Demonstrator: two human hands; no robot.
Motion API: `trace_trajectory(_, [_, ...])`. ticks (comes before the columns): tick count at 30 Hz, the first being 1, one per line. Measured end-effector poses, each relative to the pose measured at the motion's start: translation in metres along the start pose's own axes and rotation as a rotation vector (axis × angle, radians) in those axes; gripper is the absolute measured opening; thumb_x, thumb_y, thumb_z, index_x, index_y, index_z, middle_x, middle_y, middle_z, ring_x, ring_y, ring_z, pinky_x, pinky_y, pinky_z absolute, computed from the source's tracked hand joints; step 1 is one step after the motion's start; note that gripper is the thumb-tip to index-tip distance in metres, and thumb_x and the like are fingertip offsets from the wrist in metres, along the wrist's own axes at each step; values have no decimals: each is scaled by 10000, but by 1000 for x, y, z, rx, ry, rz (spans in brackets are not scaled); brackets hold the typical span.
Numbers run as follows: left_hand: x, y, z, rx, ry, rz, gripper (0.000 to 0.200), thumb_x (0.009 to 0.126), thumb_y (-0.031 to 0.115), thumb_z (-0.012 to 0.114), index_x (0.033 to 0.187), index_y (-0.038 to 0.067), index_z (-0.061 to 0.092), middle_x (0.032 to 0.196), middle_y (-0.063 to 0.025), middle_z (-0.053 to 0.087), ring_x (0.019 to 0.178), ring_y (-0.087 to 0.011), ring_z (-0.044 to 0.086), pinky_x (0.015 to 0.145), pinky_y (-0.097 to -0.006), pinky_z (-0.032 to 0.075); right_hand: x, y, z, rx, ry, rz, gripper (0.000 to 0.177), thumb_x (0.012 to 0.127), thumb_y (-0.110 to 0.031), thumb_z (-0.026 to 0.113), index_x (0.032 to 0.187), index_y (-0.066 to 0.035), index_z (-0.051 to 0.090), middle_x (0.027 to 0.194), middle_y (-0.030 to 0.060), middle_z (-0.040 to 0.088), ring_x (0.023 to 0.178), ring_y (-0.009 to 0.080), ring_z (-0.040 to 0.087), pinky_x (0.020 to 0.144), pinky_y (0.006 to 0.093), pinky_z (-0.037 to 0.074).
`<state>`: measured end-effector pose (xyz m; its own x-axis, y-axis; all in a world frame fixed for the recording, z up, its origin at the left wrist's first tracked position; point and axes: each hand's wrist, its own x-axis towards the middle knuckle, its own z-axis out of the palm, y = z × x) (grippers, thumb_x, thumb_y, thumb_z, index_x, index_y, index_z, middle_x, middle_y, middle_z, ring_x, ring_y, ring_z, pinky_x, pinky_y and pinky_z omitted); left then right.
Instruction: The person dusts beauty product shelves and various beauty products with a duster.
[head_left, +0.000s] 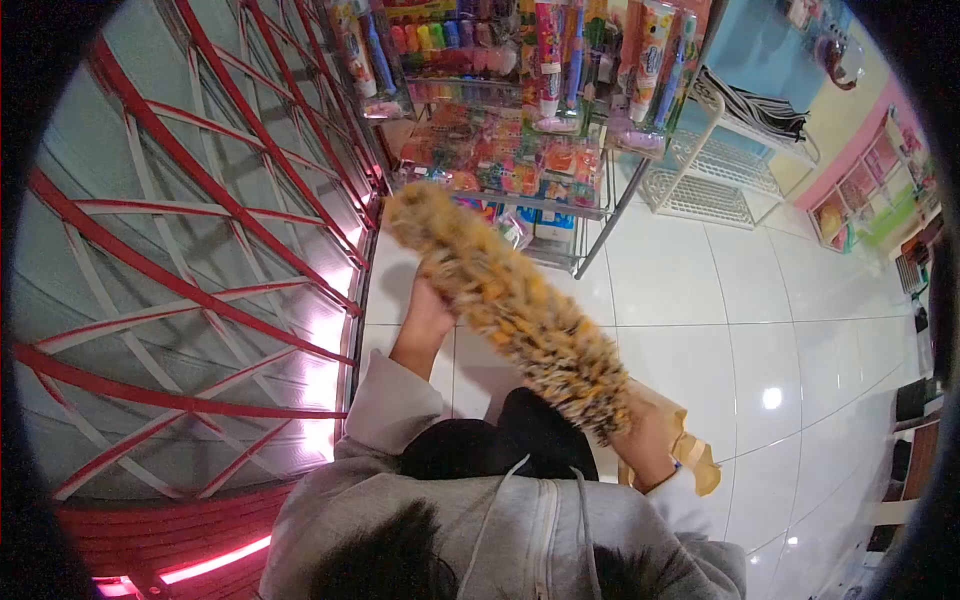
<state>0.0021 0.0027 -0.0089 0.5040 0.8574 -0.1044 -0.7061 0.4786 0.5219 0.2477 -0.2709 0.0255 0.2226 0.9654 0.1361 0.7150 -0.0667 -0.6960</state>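
My right hand point(648, 440) is closed round the base of the fluffy duster point(520, 310), which slants up across me toward the wire rack point(600, 215). My left hand point(428, 308) presses into the fluff higher up (fingers buried, so I cannot tell how far they curl). The tip sits close to the bright packets point(520, 150). A careless swing could, I think, knock some loose onto the white floor tiles point(720, 330).

txt: none legible | shelf pkgs point(520, 90) too blurry/small to read
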Motion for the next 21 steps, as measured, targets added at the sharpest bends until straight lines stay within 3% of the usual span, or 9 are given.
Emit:
trace_trajectory(2, [-16,-1,5,21,85,75,412,964,366,400,1256,98,514,1174,-61,597,1073,-228,582,940,-433,487,-1,-1,8,-114,-95,-51,406,654,-118,747,1043,-71,639,861,168,665,808,352,645,698,404,508])
trace_trajectory(4, [-20,5,4,23,218,76,389,973,378,375,1240,139,527,1155,-44,608,1040,-227,596,883,-421,511,7,-6,5,-59,-41,-6,433,649,-125,748,1062,-73,628,872,177,661,816,366,637,701,417,504])
trace_trajectory(8, [4,7,-4,86,119,135,410,974,359,356,1254,103,513,1208,-58,588,1118,-245,559,957,-441,456,12,-15,7,20,5,25,477,641,-157,760,1088,-77,614,896,185,654,825,379,628,708,427,497])
trace_trajectory(11, [0,5,-18,26,170,77,385,972,374,376,1230,132,526,1171,-43,597,1001,-246,603,836,-413,520,5,-11,13,67,-62,-59,475,643,-150,758,1091,-82,616,906,192,651,830,381,627,709,426,496])
trace_trajectory(12, [-20,-4,-24,98,276,180,415,965,403,382,1222,109,524,1171,-60,591,1008,-268,597,860,-441,511,3,-15,10,-18,-150,-10,440,655,-107,734,1078,-67,620,918,210,648,848,390,625,717,417,500])
trace_trajectory(15, [-14,-8,-37,-25,113,130,467,954,441,394,1228,84,514,1174,-86,584,1017,-286,592,889,-468,496,3,-15,6,-162,-101,-14,430,663,-87,713,1082,-68,622,893,214,645,837,394,624,709,415,500])
trace_trajectory(18, [-11,8,5,-12,190,17,498,951,440,404,1238,44,500,1174,-129,580,1019,-297,591,899,-478,490,11,-9,7,52,53,85,456,657,-101,719,1101,-78,621,867,204,646,815,380,631,695,413,503])
trace_trajectory(21, [-14,6,8,74,208,63,475,950,405,405,1233,36,501,1145,-139,592,1020,-314,589,893,-492,485,10,7,1,179,42,-18,465,662,-110,723,1115,-85,619,855,196,650,809,371,634,690,414,503])
